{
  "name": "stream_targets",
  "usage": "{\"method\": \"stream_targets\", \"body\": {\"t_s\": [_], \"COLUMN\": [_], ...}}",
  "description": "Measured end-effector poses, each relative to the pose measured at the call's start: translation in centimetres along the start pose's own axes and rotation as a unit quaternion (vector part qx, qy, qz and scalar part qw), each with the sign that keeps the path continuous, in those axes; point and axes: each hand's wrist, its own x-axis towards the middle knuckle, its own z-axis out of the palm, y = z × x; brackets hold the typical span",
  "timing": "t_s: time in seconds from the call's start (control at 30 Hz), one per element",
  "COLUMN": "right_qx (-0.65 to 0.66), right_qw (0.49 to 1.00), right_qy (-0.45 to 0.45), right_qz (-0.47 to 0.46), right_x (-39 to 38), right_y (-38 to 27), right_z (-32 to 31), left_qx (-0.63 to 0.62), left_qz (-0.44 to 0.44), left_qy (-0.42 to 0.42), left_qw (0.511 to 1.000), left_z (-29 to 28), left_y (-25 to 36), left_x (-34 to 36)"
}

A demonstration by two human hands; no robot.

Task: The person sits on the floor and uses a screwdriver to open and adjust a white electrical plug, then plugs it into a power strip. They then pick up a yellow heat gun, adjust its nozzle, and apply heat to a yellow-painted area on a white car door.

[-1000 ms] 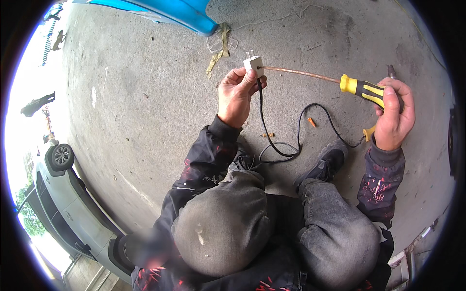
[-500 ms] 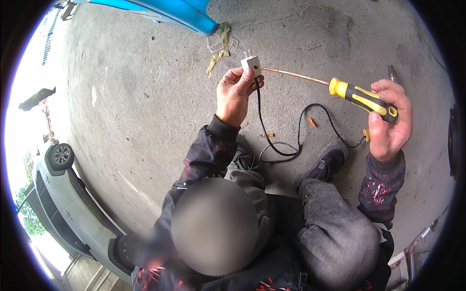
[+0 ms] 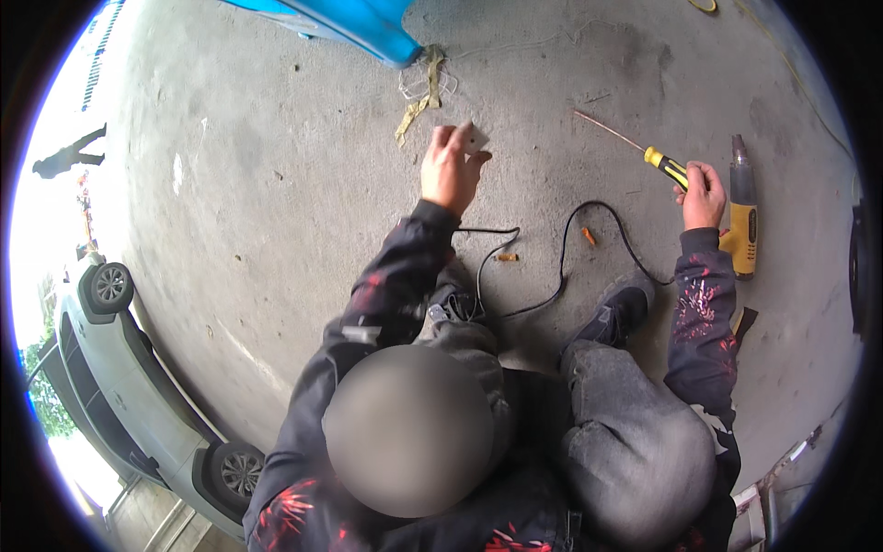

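A small white plug [image 3: 475,141] with a dark hole in its face is pinched in the fingers of my left hand [image 3: 449,177]. Its prongs do not show. My right hand [image 3: 703,191] grips the yellow and black handle of a screwdriver [image 3: 666,166], whose long rusty shaft points up and left, well apart from the plug. Below, a black cord [image 3: 564,256] loops over the concrete between my feet. One stretch of it passes behind my left sleeve, so I cannot tell whether it joins the plug.
A yellow heat gun [image 3: 743,216] lies beside my right hand. Two orange pieces [image 3: 589,236] are on the floor by the cord. Ahead are a tan strip [image 3: 423,99] and a blue plastic object [image 3: 368,32]. A silver car [image 3: 152,405] stands at left, a distant person [image 3: 72,154] beyond it.
The screwdriver tip has come away from the plug and moved right; my right hand has drawn slightly left. My left hand has turned, and the cord no longer hangs visibly below the plug.
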Motion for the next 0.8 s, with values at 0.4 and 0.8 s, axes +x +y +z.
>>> {"method": "stream_targets", "body": {"t_s": [0.4, 0.8], "right_qx": [-0.351, 0.145], "right_qw": [0.917, 0.904], "right_qy": [0.049, -0.395], "right_qz": [-0.182, -0.068], "right_x": [1.3, -9.2], "right_y": [6.3, -7.6], "right_z": [-0.5, 9.2], "left_qx": [-0.083, -0.588], "left_qz": [-0.077, -0.199], "left_qy": [0.018, -0.195], "left_qw": [0.993, 0.759], "left_z": [0.8, -2.0], "left_y": [-1.1, 9.5], "left_x": [-0.7, -0.6]}}
